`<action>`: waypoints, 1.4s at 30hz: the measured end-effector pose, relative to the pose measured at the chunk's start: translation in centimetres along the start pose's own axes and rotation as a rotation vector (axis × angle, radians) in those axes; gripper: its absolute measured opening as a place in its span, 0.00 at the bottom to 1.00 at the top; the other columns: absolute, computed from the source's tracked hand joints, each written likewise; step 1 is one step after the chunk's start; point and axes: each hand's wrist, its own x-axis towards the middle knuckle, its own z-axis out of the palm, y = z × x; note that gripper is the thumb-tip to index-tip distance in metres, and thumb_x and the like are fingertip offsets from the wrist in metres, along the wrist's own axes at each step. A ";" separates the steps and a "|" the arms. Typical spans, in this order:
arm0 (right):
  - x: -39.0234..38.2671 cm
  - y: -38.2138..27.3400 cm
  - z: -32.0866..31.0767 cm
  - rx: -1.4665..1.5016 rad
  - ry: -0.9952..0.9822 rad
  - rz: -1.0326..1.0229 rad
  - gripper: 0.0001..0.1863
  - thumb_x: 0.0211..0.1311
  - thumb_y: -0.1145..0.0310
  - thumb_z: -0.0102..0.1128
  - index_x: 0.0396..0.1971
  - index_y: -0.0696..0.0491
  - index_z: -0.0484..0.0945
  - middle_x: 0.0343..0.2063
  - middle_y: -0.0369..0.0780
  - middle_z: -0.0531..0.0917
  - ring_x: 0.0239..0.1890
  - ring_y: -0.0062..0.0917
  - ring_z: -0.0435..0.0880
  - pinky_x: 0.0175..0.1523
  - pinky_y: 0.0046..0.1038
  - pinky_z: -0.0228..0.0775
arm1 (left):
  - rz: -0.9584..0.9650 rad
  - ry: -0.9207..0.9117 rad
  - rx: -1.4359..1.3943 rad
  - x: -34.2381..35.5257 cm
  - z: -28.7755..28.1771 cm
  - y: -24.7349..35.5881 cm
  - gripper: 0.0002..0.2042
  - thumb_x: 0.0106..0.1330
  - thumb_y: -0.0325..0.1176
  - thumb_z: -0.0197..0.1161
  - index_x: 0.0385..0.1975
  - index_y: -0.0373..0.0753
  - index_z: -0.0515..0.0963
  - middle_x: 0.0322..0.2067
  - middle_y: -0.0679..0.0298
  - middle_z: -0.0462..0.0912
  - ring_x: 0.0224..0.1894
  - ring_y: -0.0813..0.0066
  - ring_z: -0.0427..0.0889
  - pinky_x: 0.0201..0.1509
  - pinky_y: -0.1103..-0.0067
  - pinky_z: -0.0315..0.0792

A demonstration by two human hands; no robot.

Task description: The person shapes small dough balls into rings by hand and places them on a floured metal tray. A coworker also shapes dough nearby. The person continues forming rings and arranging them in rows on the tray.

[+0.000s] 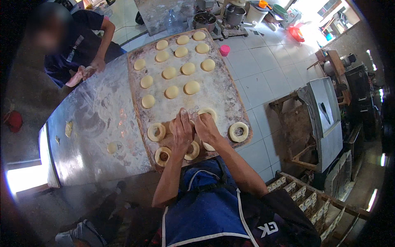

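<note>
A: Where's the dough ring point(212, 112)?
B: In the middle of the frame, by the right hand point(205, 126). That hand hides part of it.
A: What's each grip doing?
B: The left hand point(182, 129) is right beside the right one. Both have their fingers bunched, but I can't tell if either is pinching dough.
A: What's close by?
B: More rings. One plain ring point(245, 132) sits to the right, near the edge of the floury board point(225, 96). Others are to the left and below.
A: And farther up?
B: Round dough balls point(188, 68), in crooked rows, up to the top of the board.
A: What's under the board?
B: A shiny counter point(88, 142), with flour smeared on it.
A: Anyone else?
B: Another person point(82, 49), upper left, hands close together at the counter's edge.
A: And lower right?
B: A rack point(325, 206) with rows of rings.
</note>
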 end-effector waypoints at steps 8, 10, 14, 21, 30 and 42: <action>-1.3 1.1 -4.9 -0.044 0.040 0.099 0.32 0.69 0.49 0.44 0.18 0.65 0.77 0.09 0.46 0.70 0.14 0.31 0.71 0.25 0.35 0.64 | 0.641 0.178 0.419 0.2 5.4 0.1 0.17 0.73 0.43 0.45 0.29 0.36 0.69 0.23 0.63 0.72 0.24 0.68 0.71 0.29 0.71 0.67; -1.7 1.5 -5.6 0.055 0.042 0.052 0.32 0.69 0.50 0.44 0.17 0.65 0.76 0.10 0.45 0.70 0.15 0.29 0.70 0.25 0.34 0.64 | 0.768 0.246 0.334 0.3 6.1 0.0 0.15 0.72 0.39 0.46 0.27 0.35 0.68 0.21 0.59 0.71 0.23 0.62 0.70 0.29 0.69 0.66; -2.3 2.2 -6.8 0.219 0.178 -0.085 0.33 0.70 0.50 0.43 0.15 0.64 0.73 0.09 0.44 0.69 0.14 0.31 0.70 0.25 0.36 0.65 | 0.132 -0.069 -0.451 0.4 7.4 0.0 0.15 0.71 0.38 0.46 0.26 0.33 0.68 0.22 0.49 0.72 0.23 0.53 0.69 0.29 0.67 0.66; -2.6 3.1 -8.8 0.029 0.140 -0.168 0.23 0.64 0.59 0.46 0.19 0.63 0.74 0.13 0.51 0.72 0.15 0.42 0.71 0.25 0.39 0.64 | 0.369 -0.019 0.188 -0.3 9.2 -0.2 0.16 0.71 0.39 0.45 0.27 0.31 0.69 0.24 0.50 0.74 0.22 0.53 0.70 0.29 0.66 0.67; -3.1 4.6 -9.7 -0.149 0.266 -0.162 0.24 0.65 0.58 0.44 0.17 0.63 0.72 0.15 0.55 0.72 0.19 0.50 0.72 0.26 0.41 0.62 | -0.091 -0.252 -0.703 1.0 10.7 -1.7 0.15 0.74 0.41 0.44 0.37 0.34 0.70 0.29 0.60 0.74 0.30 0.72 0.74 0.34 0.70 0.71; -3.1 5.4 -10.2 -0.196 0.361 -0.420 0.31 0.70 0.48 0.43 0.23 0.62 0.77 0.17 0.46 0.77 0.21 0.30 0.74 0.31 0.36 0.66 | 0.517 -0.141 0.238 0.9 11.9 -2.2 0.12 0.70 0.32 0.48 0.44 0.30 0.72 0.37 0.51 0.78 0.32 0.56 0.77 0.38 0.70 0.74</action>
